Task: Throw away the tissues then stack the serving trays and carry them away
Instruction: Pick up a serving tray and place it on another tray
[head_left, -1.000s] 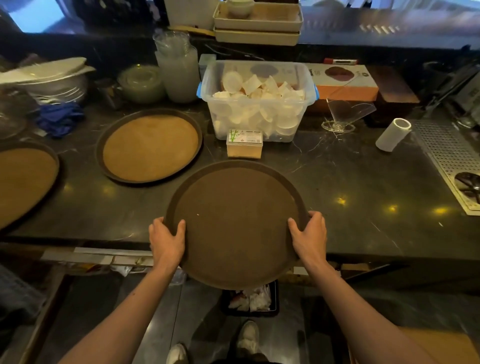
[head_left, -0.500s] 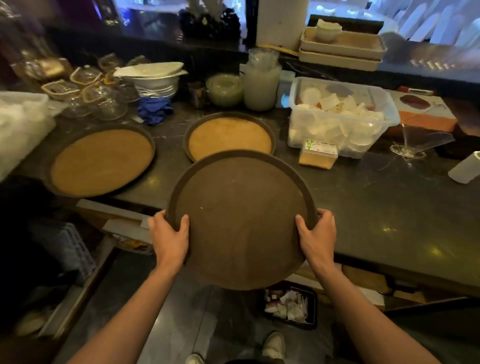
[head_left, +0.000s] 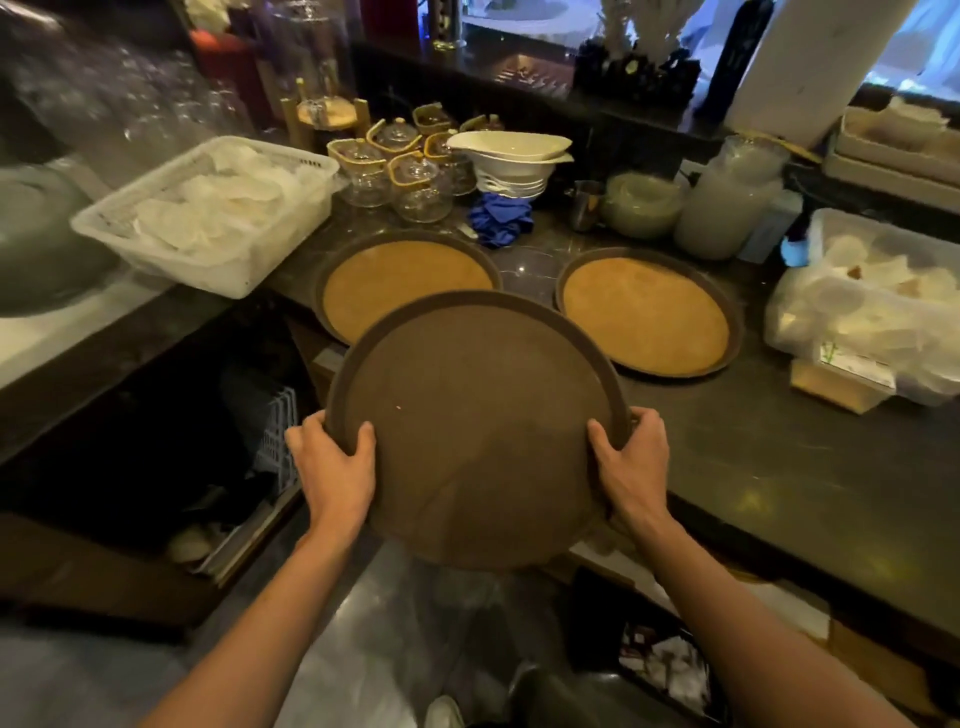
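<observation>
I hold a round dark brown serving tray in the air in front of the counter edge, its far rim overlapping the left tray. My left hand grips its left rim and my right hand grips its right rim. Two more round trays with tan surfaces lie flat on the dark counter: the left tray and the right tray. On the floor at the lower right stands a black bin with crumpled white tissues in it.
A white basket of cloths sits at the left. Glass teapots, white bowls, a blue cloth and plastic containers line the back and right. A small box lies near the right tray.
The tray in my hands has moved left along the counter, and my view has swung left with it. The far-left tray now lies directly behind the held one.
</observation>
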